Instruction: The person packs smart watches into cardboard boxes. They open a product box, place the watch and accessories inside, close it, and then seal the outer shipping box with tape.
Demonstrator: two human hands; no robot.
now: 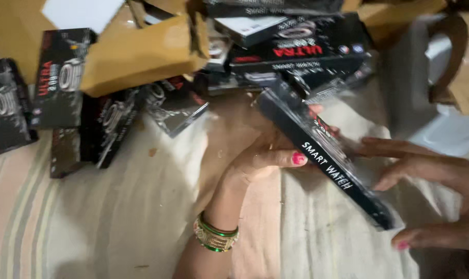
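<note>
A long black product box [322,155] with white lettering on its side is held tilted above the cloth. My left hand [265,155], with pink nails and green and gold bangles at the wrist, grips the box's upper end with the thumb on its side. My right hand [436,191] touches the box's lower right end with spread fingers. The box is blurred by motion.
Several more black boxes lie stacked at the top [296,46] and scattered at the left [58,77]. An open brown cardboard carton [141,51] lies at the top centre. A striped pale cloth [115,206] covers the surface. A chair [431,62] stands at the top right.
</note>
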